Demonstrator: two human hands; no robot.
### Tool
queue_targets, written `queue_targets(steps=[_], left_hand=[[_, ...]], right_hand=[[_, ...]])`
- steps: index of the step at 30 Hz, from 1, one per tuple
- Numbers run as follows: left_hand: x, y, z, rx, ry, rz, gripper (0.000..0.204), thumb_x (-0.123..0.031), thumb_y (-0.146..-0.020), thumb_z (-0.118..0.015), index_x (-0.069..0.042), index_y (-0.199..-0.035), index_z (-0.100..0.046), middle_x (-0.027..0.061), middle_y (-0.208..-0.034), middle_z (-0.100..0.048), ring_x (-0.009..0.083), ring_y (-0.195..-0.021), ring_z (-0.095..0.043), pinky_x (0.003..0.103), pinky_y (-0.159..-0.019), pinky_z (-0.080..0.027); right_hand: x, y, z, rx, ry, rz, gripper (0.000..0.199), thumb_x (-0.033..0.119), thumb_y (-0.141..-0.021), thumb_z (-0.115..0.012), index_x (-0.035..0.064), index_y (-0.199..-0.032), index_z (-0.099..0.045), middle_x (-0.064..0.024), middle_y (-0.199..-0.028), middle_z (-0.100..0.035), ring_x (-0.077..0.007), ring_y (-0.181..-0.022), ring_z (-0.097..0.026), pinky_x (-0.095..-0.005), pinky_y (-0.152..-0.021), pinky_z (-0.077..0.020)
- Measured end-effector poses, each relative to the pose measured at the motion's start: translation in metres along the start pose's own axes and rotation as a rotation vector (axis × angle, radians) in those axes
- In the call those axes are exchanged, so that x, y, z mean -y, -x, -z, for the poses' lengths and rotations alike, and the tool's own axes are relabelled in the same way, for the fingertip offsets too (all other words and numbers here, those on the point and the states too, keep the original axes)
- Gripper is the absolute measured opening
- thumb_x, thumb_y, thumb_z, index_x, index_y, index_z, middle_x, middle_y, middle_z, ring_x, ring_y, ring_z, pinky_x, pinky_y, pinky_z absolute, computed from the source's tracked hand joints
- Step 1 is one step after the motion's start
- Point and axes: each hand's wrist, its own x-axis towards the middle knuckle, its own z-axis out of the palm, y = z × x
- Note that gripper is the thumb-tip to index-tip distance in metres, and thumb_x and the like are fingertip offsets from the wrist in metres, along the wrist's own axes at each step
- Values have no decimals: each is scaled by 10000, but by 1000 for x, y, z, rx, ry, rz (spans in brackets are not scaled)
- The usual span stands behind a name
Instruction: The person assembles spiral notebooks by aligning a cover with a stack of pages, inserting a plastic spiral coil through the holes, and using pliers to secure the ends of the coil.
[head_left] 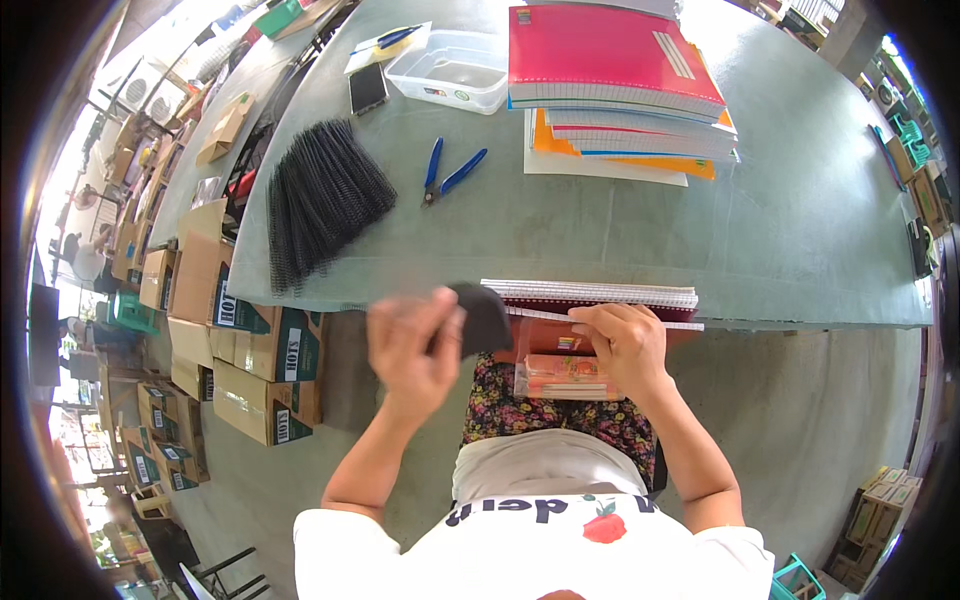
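Observation:
My left hand (pixel 412 350), smeared by motion, is closed on a black piece with a rounded end (pixel 478 322); its kind is unclear. It is just left of a small stack of notebooks (pixel 590 292) at the table's near edge, whose punched white page edges face up. Fingers bent, my right hand (pixel 628 345) pinches the edge of a notebook with a dark red cover (pixel 548 335). Below that hand, over my lap, is a clear-wrapped pack with orange print (pixel 570 375).
On the grey-green table (pixel 440 245) are a fan of black spiral binding coils (pixel 325 200), blue-handled cutters (pixel 440 178), a phone (pixel 368 90), a clear plastic box (pixel 450 72) and a tall stack of red notebooks (pixel 615 60). Cardboard boxes (pixel 260 390) stand on the left floor.

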Motion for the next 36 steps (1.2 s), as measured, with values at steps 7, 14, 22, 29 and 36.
queue_targets(steps=[7, 14, 22, 29, 36], left_hand=[[-9, 35, -21, 378, 247, -50, 331, -13, -648, -710, -105, -963, -670, 46, -867, -642, 231, -771, -573, 351, -697, -482], [-12, 7, -23, 281, 238, 40, 341, 7, -691, -701, -76, -1019, -661, 65, -836, -599, 209, -773, -559, 331, -649, -464], [-20, -3, -29, 341, 257, 30, 327, 3, -678, -708, -84, -990, -667, 64, -834, -561, 232, -707, -556, 325, -628, -465], [-28, -2, -35, 546, 307, 18, 274, -14, -677, -728, -59, -939, -660, 46, -848, -551, 223, -742, -547, 306, -613, -458], [-41, 12, -45, 569, 350, -27, 218, -4, -689, -716, -67, -887, -651, 43, -842, -565, 208, -732, -533, 305, -584, -444]], right_hand=[[4, 2, -4, 16, -30, -10, 130, 80, -705, -663, 90, -833, -679, -24, -683, -652, -198, -617, -609, -321, -586, -440], [-1, 1, -7, -55, -19, -18, 130, 103, -702, -687, 107, -831, -671, -15, -647, -622, -185, -580, -582, -317, -537, -409], [7, 2, 24, 64, 47, -94, 154, 134, -723, -690, 78, -865, -664, -77, -740, -651, -245, -676, -620, -346, -651, -466], [-37, 32, 75, 160, -252, -437, 152, 71, -740, -693, 25, -885, -690, -86, -823, -683, -188, -704, -641, -294, -652, -506], [-54, 62, 39, -56, -1150, -789, 204, -91, -751, -649, -18, -940, -676, -83, -871, -682, -129, -775, -636, -256, -679, -543]])
